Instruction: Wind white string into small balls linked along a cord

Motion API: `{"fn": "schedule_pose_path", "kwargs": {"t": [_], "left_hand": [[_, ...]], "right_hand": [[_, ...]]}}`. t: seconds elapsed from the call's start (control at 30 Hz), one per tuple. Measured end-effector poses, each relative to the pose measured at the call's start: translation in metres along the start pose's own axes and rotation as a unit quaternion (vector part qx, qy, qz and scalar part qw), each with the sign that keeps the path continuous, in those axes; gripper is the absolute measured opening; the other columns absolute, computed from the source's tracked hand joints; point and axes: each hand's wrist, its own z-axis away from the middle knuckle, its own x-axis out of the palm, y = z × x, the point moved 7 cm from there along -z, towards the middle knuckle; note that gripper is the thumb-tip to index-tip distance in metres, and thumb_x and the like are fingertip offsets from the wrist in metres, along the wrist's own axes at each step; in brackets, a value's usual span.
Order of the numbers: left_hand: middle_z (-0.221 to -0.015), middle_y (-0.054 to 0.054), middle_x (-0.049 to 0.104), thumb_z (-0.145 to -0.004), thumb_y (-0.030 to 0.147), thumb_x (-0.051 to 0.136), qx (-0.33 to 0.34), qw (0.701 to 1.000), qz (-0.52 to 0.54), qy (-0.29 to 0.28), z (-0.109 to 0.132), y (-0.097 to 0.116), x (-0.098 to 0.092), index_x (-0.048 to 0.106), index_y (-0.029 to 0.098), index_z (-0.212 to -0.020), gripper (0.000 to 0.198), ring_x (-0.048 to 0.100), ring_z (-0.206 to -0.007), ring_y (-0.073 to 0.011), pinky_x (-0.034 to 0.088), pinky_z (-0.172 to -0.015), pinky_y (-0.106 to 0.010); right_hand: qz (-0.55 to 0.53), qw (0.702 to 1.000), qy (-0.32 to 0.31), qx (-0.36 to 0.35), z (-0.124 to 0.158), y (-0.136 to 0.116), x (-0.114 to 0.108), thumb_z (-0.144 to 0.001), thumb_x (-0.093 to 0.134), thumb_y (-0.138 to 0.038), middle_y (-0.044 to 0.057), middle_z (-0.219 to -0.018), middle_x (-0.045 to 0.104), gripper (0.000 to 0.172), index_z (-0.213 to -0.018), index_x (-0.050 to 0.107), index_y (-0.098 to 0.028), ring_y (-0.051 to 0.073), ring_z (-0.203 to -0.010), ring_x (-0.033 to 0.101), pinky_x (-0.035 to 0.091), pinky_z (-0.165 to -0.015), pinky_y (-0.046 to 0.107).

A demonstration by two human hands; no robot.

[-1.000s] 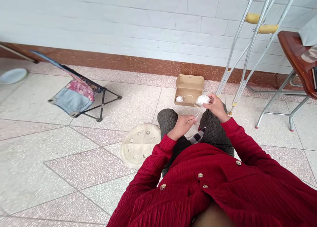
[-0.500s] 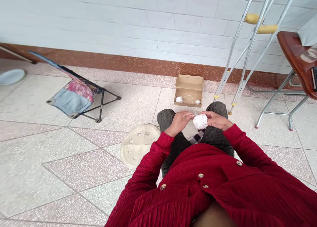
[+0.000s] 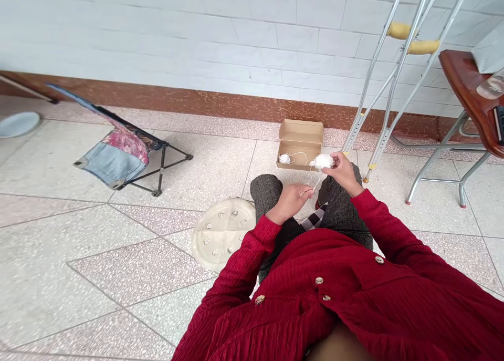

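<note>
I sit with my knees up, in a red buttoned top. My right hand (image 3: 342,171) is closed around a white ball of yarn (image 3: 322,161), held out over my right knee. A thin white strand (image 3: 315,182) runs from the ball down to my left hand (image 3: 293,198), which pinches it above my left knee. An open cardboard box (image 3: 300,143) stands on the floor just beyond my hands, with a small white yarn ball (image 3: 285,158) and a loop of thread inside.
A round cream plastic lid (image 3: 221,230) lies on the tiled floor by my left leg. A low folding stool (image 3: 122,148) stands at the left. Metal crutches (image 3: 394,72) lean on the wall at right, beside a wooden chair (image 3: 468,93). A pale plate (image 3: 18,123) is at far left.
My right hand has swung the yarn ball from between my knees up and outward toward the box. My left hand dropped slightly and now holds the strand taut.
</note>
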Motion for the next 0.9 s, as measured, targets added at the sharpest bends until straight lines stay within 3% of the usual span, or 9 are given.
{"fn": "schedule_pose_path", "kwargs": {"t": [0.1, 0.17, 0.3, 0.5, 0.7, 0.9], "left_hand": [[-0.083, -0.004, 0.074, -0.1, 0.032, 0.05, 0.041, 0.996, -0.078, 0.014, -0.005, 0.006, -0.012, 0.072, 0.018, -0.083, 0.031, 0.066, -0.082, -0.0192, 0.048, -0.097, -0.039], [-0.091, -0.005, 0.076, -0.1, 0.03, 0.053, 0.056, 0.991, -0.116, 0.037, -0.01, 0.009, -0.025, 0.073, 0.019, -0.088, 0.026, 0.068, -0.089, -0.0205, 0.042, -0.107, -0.044], [-0.1, -0.006, 0.076, -0.1, 0.026, 0.052, 0.095, 0.984, -0.142, 0.053, -0.016, 0.021, -0.042, 0.072, 0.019, -0.09, 0.023, 0.066, -0.107, -0.0226, 0.037, -0.114, -0.047], [-0.108, -0.005, 0.075, -0.103, 0.031, 0.048, 0.145, 0.977, -0.133, 0.085, -0.014, 0.036, -0.052, 0.072, 0.02, -0.097, 0.027, 0.064, -0.114, -0.0212, 0.037, -0.114, -0.045], [-0.108, -0.007, 0.076, -0.101, 0.038, 0.053, 0.102, 0.983, -0.025, 0.147, -0.016, 0.02, -0.062, 0.076, 0.019, -0.096, 0.03, 0.067, -0.108, -0.0227, 0.047, -0.105, -0.041], [-0.103, -0.005, 0.079, -0.095, 0.041, 0.059, -0.05, 0.988, 0.076, 0.128, -0.015, -0.011, -0.038, 0.078, 0.017, -0.098, 0.031, 0.071, -0.101, -0.0247, 0.054, -0.094, -0.037]], "right_hand": [[0.139, 0.987, -0.036, -0.066, 0.01, 0.001, 0.013, -0.059, 0.077, -0.025, 0.005, -0.1, 0.063, 0.047, -0.101, 0.059, -0.021, 0.021, -0.083, 0.058, 0.049, -0.077, 0.036], [0.154, 0.98, -0.1, -0.079, 0.021, 0.0, 0.026, -0.059, 0.075, -0.023, 0.003, -0.096, 0.062, 0.044, -0.101, 0.06, -0.021, 0.019, -0.079, 0.057, 0.047, -0.074, 0.034], [0.039, 0.967, -0.25, -0.018, 0.038, -0.003, 0.046, -0.06, 0.075, -0.023, -0.002, -0.083, 0.061, 0.041, -0.099, 0.062, -0.021, 0.015, -0.069, 0.054, 0.044, -0.068, 0.029], [-0.133, 0.924, -0.348, 0.088, 0.05, -0.022, 0.046, -0.057, 0.079, -0.018, -0.002, -0.09, 0.067, 0.043, -0.099, 0.068, -0.02, 0.015, -0.078, 0.06, 0.046, -0.072, 0.028], [-0.242, 0.905, -0.339, 0.087, 0.054, -0.06, 0.039, -0.054, 0.086, -0.019, 0.0, -0.094, 0.069, 0.052, -0.103, 0.069, -0.019, 0.016, -0.087, 0.062, 0.048, -0.079, 0.028], [-0.227, 0.948, -0.222, -0.016, 0.034, -0.094, 0.03, -0.059, 0.086, -0.028, 0.0, -0.099, 0.068, 0.05, -0.103, 0.063, -0.021, 0.018, -0.09, 0.063, 0.05, -0.081, 0.031]]}}
